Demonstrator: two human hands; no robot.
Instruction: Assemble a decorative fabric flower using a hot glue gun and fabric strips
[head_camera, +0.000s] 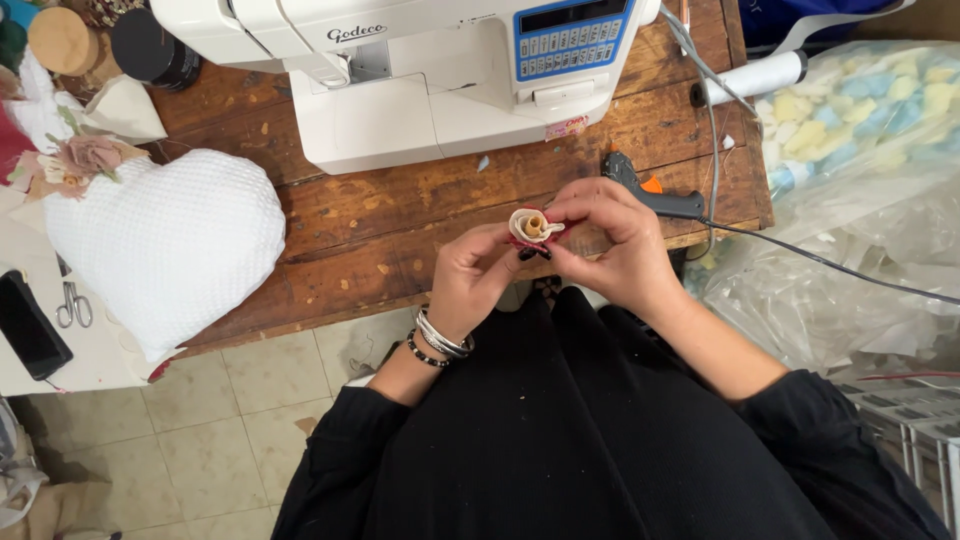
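Head camera showed both hands pinching a rolled fabric rosette over the table edge: left hand gripping its base, right hand wrapping. The spiral looked half wound, red outer strip loose; glue gun lay idle.
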